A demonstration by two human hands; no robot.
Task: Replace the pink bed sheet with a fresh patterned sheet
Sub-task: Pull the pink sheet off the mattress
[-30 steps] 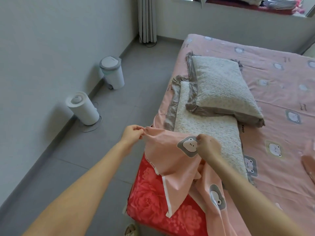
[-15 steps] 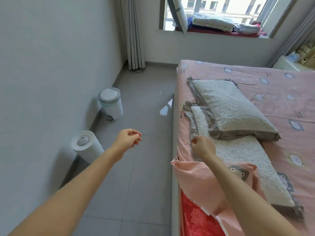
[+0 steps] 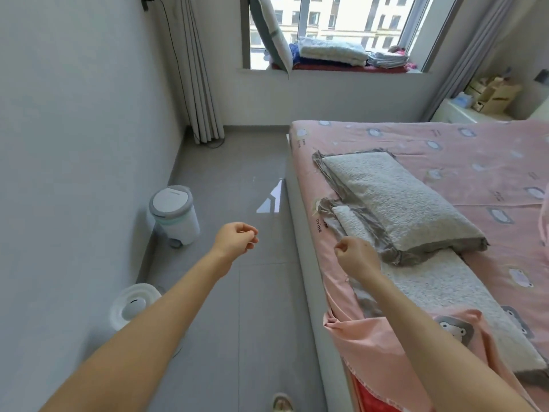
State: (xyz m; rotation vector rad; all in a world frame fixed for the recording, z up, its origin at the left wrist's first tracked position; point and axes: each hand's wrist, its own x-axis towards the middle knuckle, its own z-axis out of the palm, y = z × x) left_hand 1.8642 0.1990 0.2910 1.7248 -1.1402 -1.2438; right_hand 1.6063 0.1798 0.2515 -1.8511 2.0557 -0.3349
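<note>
Stripping the pink bear-print fabric bed sheet [image 3: 445, 150] has begun; the left hand [image 3: 236, 240] and right hand [image 3: 355, 255], both curled and empty, should next clear the grey textured pillows [image 3: 395, 200].

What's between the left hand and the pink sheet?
From the left hand: grey floor, the bed's pale side, then the pink sheet, in the head view.

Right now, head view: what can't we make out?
All head view.
- Right hand: fist seen from behind; whether it pinches the pink sheet is hidden.
- Lower pillow: partly covered by the upper pillow and the right forearm.
- Pink sheet's right side: cut off by the frame edge.
- Folded linens on the sill: too small to tell their patterns.
</note>
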